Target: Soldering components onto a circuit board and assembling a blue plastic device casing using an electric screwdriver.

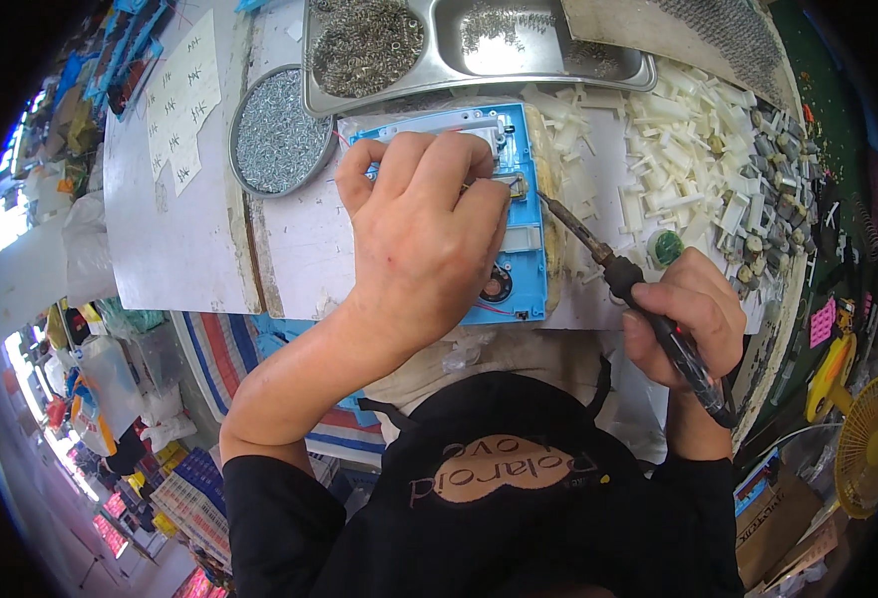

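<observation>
A blue plastic housing (pixel 530 284) lies in front of me, with a small round speaker (pixel 497 285) and thin red wires in its lower part. My left hand (pixel 409 224) covers much of it. Its thumb and index finger pinch together beside a small metal-edged part (pixel 515 186) in the housing; whatever is between them is too small to make out. In my right hand (pixel 693 319) is a soldering iron (pixel 613 264), gripped by its black handle. The iron's tip points up and left, close to the housing's right edge near my left fingertips.
Beyond the housing stands a metal compartment tray (pixel 479 85) of small springs. A round dish (pixel 234 149) of screws sits to its left. White plastic parts (pixel 688 149) and grey motor-like pieces (pixel 783 189) are heaped at right, near a small green-topped round container (pixel 665 247). A yellow fan (pixel 868 439) stands lower right.
</observation>
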### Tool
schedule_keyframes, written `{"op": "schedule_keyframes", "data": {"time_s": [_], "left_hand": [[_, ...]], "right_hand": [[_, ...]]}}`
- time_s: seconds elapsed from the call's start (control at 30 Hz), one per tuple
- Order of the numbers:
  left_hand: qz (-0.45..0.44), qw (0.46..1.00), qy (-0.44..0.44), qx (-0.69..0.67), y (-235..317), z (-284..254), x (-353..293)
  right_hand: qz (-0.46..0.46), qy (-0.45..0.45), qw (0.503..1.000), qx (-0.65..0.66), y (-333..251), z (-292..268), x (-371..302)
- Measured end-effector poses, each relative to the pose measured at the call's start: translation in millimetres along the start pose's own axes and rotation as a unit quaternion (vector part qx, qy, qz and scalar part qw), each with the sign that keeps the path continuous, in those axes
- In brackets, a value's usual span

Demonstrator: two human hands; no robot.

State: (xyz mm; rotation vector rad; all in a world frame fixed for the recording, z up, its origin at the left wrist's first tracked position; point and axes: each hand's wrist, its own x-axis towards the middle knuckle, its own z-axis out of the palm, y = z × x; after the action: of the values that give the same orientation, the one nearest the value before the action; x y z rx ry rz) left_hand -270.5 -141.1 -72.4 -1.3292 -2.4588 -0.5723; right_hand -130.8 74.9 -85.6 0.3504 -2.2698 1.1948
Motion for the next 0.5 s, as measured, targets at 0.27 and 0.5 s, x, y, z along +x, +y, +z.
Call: {"op": "schedule_keyframes", "data": {"time_s": [0.27,0.5], "left_hand": [[-0.025,1.0,-0.009,-0.014,-21,-24,-3],[-0.145,0.984,-0.101,-0.012,-57,-42,-47]], "right_hand": [[0.011,-0.01,1.0,-0.006,-4,-8,2],[0.017,0.002,1.0,-0.001,-2,-10,2]]}}
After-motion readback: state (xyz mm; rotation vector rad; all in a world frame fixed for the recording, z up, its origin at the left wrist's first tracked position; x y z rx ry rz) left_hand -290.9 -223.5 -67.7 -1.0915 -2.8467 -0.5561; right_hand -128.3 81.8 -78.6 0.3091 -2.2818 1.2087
